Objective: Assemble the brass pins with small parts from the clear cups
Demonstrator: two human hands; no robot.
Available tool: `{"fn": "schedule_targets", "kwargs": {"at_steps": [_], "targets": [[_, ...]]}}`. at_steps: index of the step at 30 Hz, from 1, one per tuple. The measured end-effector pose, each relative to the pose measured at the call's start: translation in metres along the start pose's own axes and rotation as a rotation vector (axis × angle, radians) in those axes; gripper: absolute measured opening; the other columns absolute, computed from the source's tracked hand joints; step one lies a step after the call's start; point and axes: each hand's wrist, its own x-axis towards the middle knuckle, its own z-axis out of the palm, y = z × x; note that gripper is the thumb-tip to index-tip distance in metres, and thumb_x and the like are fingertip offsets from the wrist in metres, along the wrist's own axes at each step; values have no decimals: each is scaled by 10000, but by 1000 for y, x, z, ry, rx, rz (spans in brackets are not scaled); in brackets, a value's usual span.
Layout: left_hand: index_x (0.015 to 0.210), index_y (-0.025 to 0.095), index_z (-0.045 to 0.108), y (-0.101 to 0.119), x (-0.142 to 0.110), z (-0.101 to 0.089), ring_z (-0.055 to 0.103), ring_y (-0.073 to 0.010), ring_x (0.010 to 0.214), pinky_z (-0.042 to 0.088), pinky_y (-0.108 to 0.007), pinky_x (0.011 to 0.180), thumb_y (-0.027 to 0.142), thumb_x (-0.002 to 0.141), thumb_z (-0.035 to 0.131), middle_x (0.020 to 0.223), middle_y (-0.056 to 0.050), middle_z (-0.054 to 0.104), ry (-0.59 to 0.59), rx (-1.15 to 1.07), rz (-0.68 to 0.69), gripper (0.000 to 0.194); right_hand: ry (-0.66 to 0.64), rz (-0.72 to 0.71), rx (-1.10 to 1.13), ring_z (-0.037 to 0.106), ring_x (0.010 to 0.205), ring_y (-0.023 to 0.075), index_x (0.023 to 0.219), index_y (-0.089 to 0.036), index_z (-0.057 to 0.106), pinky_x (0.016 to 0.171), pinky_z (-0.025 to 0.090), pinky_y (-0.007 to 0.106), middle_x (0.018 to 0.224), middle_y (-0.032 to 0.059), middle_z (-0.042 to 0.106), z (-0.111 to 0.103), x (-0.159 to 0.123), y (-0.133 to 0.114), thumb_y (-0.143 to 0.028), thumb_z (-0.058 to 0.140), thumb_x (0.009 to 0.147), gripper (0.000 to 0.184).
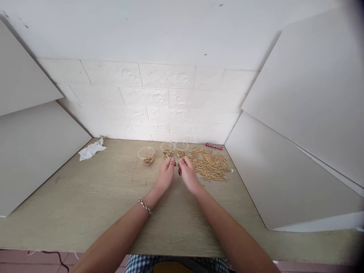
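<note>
Gold pins lie in a loose pile just R of my hands, more in 3 plastic cups ahead. L hand and R hand pinched shut, can't tell if holding anything.

The desk is pale greenish beige with a faint wood grain. Behind it, the wall is white with a raised brick pattern, and the side panels are plain off-white to light grey. The pins are brassy gold, and the same gold fills the bottoms of the clear cups. The tube is red with a white marking, and the cloth is white. The bracelet mixes silver and dark links. The shorts show a blue-and-white check, above a dusky pink floor crossed by a dark cable.
</note>
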Motion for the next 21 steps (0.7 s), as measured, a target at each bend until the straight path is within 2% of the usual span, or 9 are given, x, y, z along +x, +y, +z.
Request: {"fn": "schedule_targets", "kwargs": {"at_steps": [4,8,15,21], "targets": [[573,173,420,-4,4,1,321,-83,463,259,-227,476,494,732,517,491,51,362,-107,-320,-222,372,-27,-14,7,477,505,104,701,-203,485,477,367,226,596,-35,528,-2,-2,-11,-377,529,727,182],[601,169,406,-3,4,0,276,-50,425,232,-201,442,485,647,620,484,74,330,-156,-599,-368,384,-58,14,33,528,549,119,691,-183,557,507,405,233,600,-15,579,-4,-2,-18,-325,571,689,143],[574,162,402,0,4,-3,266,-42,416,230,-197,433,460,661,621,465,75,313,-170,-594,-362,380,-15,33,55,529,522,112,685,-162,617,510,417,239,619,6,618,-4,-2,-19,-311,572,687,155],[567,163,391,2,4,-3,271,-44,421,234,-200,440,436,682,611,470,73,307,-191,-609,-364,369,-4,43,85,539,519,115,656,-171,599,508,433,237,594,-2,612,-3,-3,-21,-314,584,673,145]]}}
